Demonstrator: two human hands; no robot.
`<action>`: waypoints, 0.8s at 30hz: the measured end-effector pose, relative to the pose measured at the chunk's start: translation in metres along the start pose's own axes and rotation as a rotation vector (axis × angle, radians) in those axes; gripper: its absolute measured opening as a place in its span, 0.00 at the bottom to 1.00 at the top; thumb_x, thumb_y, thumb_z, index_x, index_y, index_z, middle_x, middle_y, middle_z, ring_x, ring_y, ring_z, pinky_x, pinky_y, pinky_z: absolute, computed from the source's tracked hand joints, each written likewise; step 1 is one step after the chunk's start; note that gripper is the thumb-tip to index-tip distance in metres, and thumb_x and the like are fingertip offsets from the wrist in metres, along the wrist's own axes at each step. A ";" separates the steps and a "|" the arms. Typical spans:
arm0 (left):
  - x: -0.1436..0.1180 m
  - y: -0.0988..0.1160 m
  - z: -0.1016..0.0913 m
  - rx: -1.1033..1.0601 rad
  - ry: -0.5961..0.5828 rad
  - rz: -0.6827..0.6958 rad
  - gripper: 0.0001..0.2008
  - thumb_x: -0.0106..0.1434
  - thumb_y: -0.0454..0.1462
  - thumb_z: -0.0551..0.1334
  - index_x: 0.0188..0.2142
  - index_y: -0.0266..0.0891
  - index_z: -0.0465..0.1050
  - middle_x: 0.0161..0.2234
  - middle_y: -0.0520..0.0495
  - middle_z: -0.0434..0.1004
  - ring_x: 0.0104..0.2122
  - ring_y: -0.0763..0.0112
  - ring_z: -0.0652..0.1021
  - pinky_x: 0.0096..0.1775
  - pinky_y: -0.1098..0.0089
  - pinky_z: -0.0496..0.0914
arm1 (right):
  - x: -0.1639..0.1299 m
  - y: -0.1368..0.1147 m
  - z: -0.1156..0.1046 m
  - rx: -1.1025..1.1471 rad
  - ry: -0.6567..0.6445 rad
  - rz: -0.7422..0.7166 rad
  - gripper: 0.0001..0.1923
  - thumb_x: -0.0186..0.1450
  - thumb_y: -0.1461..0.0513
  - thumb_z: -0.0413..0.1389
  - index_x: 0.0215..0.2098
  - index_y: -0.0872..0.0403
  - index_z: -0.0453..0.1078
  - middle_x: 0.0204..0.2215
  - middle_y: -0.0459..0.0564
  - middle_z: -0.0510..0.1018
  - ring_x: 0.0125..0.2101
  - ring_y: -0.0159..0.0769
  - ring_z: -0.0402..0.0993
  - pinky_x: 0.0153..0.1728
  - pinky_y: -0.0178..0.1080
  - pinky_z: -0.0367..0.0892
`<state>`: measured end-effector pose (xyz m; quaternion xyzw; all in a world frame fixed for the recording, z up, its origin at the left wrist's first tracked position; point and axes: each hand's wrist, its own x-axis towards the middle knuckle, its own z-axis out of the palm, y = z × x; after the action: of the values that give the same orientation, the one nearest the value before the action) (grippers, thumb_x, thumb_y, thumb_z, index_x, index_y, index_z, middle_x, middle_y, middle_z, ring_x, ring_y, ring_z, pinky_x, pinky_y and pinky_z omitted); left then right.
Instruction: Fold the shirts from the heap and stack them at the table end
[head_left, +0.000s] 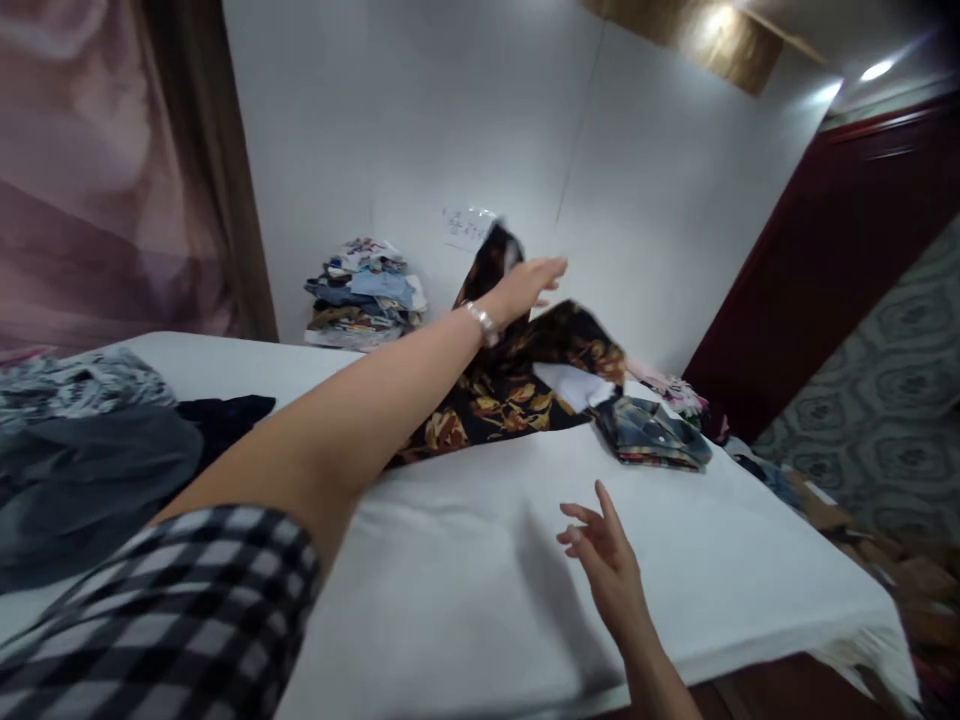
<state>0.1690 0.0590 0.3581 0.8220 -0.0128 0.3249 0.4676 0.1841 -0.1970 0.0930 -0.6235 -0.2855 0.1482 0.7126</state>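
Observation:
My left hand (529,284) reaches across the table at the end of a black-and-white checked sleeve, a bracelet at its wrist. Its fingers are stretched out, over a black garment with a brown and gold floral print (517,408). Part of that garment stands up, blurred, behind the hand, and a pale patch shows at its right. Whether the hand touches the cloth is hard to make out. Nearer to me, my right hand (611,565) is raised above the white tabletop (450,600), fingers apart and holding nothing.
Folded plaid clothing (656,435) lies right of the floral garment. A tall stack of clothes (365,295) stands by the wall. Grey cloth (90,480) and patterned cloth (82,383) lie at left. Cardboard-like items (885,565) lie beyond the table's right edge.

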 end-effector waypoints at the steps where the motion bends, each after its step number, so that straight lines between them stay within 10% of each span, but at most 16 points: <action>1: -0.006 -0.011 0.007 -0.067 -0.062 -0.031 0.23 0.70 0.45 0.47 0.51 0.30 0.68 0.54 0.35 0.69 0.47 0.63 0.75 0.46 0.62 0.71 | -0.003 0.009 -0.014 -0.009 0.004 0.031 0.39 0.60 0.52 0.61 0.65 0.47 0.52 0.45 0.55 0.77 0.31 0.36 0.75 0.31 0.40 0.71; 7: -0.118 -0.103 -0.008 0.116 -0.158 -0.395 0.25 0.63 0.51 0.50 0.44 0.34 0.73 0.42 0.39 0.78 0.31 0.67 0.77 0.38 0.64 0.73 | -0.016 0.030 -0.059 -0.087 -0.017 0.207 0.29 0.54 0.48 0.63 0.49 0.53 0.72 0.36 0.55 0.81 0.28 0.38 0.75 0.29 0.40 0.70; 14: -0.238 -0.182 0.003 0.951 -0.220 -0.444 0.18 0.56 0.39 0.60 0.46 0.41 0.74 0.52 0.36 0.72 0.53 0.51 0.71 0.50 0.57 0.66 | 0.007 0.038 -0.021 -0.150 -0.193 0.205 0.25 0.55 0.47 0.60 0.45 0.53 0.75 0.35 0.53 0.82 0.29 0.38 0.77 0.30 0.41 0.71; 19: -0.242 -0.182 -0.006 0.936 -0.203 -0.558 0.14 0.61 0.36 0.50 0.35 0.37 0.74 0.39 0.35 0.77 0.40 0.55 0.77 0.42 0.60 0.70 | 0.055 0.059 0.007 -0.325 -0.235 0.066 0.20 0.57 0.53 0.57 0.44 0.53 0.75 0.41 0.54 0.81 0.42 0.43 0.77 0.42 0.46 0.71; 24: -0.256 -0.133 -0.024 0.693 -0.192 -0.354 0.16 0.64 0.44 0.48 0.35 0.42 0.72 0.38 0.45 0.77 0.40 0.63 0.76 0.44 0.67 0.69 | 0.110 0.074 0.014 -0.645 -0.162 -0.092 0.22 0.59 0.62 0.53 0.52 0.56 0.71 0.54 0.57 0.73 0.54 0.45 0.68 0.54 0.47 0.64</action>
<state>-0.0019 0.0802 0.1256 0.9471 0.1956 0.1461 0.2082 0.2739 -0.1103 0.0464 -0.7896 -0.4013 0.0670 0.4594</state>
